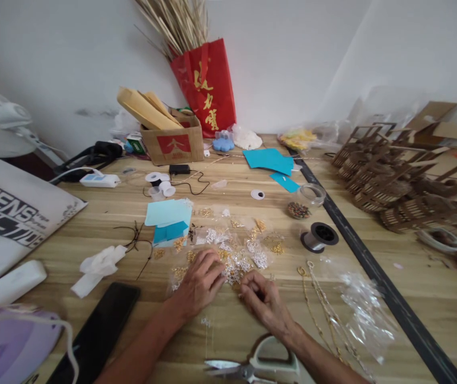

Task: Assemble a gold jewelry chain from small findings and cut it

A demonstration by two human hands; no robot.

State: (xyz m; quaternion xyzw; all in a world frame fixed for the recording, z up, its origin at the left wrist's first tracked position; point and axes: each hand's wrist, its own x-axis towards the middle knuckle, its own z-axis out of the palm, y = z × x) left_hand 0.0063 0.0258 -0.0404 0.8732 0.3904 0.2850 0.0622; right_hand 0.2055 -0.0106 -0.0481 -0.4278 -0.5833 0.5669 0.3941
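Note:
My left hand [201,280] rests over the near left side of a pile of small silver beads [238,266], its fingers curled and pressed together; the fingertips are partly hidden. At the pile's near right edge, my right hand [264,301] has thumb and forefinger closed in a pinch, and anything between them is too small to make out. Around the pile lie small clear bags of gold pieces [278,249] and silver pieces [259,260]. Scissors [248,368] with pale handles lie below my right wrist. Gold and silver chains [324,304] stretch out right of that hand.
A wire spool [319,238] and a glass jar of beads [306,201] stand to the right, near crumpled clear bags [362,304]. Blue cards [170,213] and a black phone [96,333] lie left. Wooden baskets [392,181] crowd the far right; a red bag [208,90] stands behind.

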